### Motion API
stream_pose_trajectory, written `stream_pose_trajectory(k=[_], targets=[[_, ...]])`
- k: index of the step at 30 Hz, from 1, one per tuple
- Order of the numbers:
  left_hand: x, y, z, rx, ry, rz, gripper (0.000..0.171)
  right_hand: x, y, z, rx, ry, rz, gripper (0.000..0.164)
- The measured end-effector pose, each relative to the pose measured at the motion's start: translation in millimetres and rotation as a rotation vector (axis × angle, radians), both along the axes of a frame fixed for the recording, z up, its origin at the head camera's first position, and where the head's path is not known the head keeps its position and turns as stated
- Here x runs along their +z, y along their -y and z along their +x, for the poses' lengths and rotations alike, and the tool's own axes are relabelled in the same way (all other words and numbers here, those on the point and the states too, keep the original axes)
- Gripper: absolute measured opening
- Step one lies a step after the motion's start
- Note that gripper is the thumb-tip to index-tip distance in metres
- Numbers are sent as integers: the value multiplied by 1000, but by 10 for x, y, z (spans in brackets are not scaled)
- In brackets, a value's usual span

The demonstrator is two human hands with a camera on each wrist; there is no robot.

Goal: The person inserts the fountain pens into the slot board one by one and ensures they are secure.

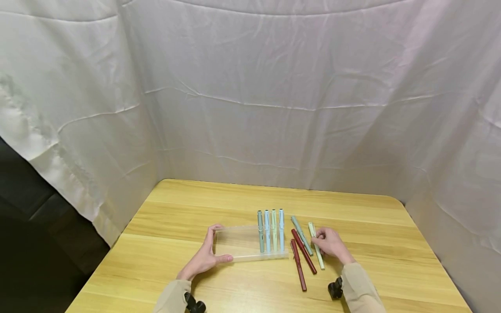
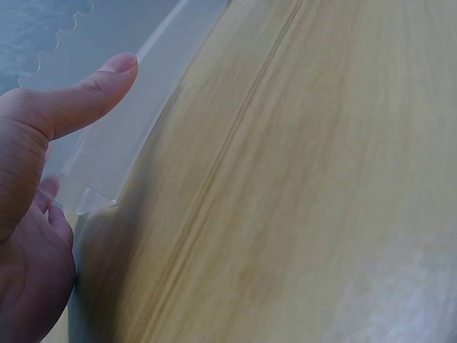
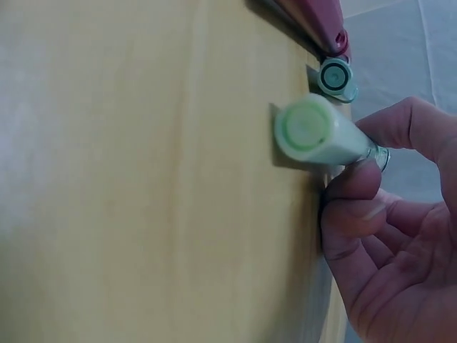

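A clear plastic pen stand [image 1: 250, 257] with scalloped edges sits on the table, several capped pens lying side by side at its right end. My left hand [image 1: 205, 256] grips the stand's left end, thumb along the front edge and fingers at the back. In the left wrist view the thumb [image 2: 93, 96] presses the clear plastic. To the right of the stand, my right hand [image 1: 330, 241] pinches a pale green pen [image 1: 320, 256] near its middle. The right wrist view shows that pen [image 3: 310, 128] end-on, between thumb and fingers, close to the tabletop.
Left of the right hand lie a grey-green pen [image 1: 302, 234] and two dark red pens, one [image 1: 303, 252] touching or close to the grey-green one, the other [image 1: 298, 265] nearer the front. The wooden table [image 1: 235, 195] is bordered by grey curtains [image 1: 274, 130].
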State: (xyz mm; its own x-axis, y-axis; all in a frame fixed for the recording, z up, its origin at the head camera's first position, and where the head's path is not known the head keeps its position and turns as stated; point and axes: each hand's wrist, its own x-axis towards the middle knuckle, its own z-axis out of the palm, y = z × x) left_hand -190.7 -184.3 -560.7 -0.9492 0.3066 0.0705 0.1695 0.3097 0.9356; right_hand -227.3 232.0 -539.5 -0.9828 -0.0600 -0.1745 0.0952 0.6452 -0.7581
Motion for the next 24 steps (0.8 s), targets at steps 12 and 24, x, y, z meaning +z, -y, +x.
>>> stream_pose_trajectory(k=[12,24], targets=[[-2,9,2,-6,-19,6,95,10,-56,-4,63,-19,-55,19],[-3,9,-4,0,-12,-4,98,13,-111,1,51,3,-150,24]])
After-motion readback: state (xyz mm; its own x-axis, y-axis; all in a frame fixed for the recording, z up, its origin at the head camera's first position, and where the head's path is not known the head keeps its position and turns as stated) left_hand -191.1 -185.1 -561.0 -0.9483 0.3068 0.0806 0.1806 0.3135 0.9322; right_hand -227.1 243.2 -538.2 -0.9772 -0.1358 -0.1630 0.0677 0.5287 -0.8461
